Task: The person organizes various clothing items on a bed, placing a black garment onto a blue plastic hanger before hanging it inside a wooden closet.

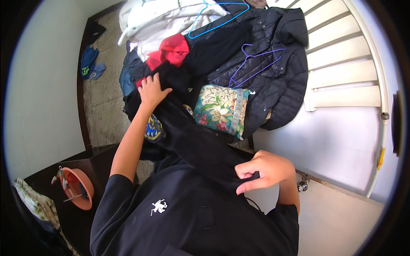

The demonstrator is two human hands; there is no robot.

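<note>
A black garment point(192, 137) with a blue and yellow patch stretches across in front of me. My right hand point(266, 171) pinches its lower right end between thumb and fingers. Spread fingers of my left hand point(153, 89) rest on the upper left part of the cloth, beside a red cloth point(174, 49). Right of the garment lies a floral fabric pouch point(219, 110), on a black quilted jacket point(285, 73). A purple hanger point(256, 68) lies on the jacket, and a blue hanger point(221, 25) is farther up, beside white clothing point(160, 24).
White slats point(346, 67) stand at the right, near a pipe point(386, 128). At the lower left, a pink basin point(81, 188) holds several items beside a patterned cloth point(38, 200). Blue cloths point(89, 62) lie on the tiled floor point(104, 105) at the left.
</note>
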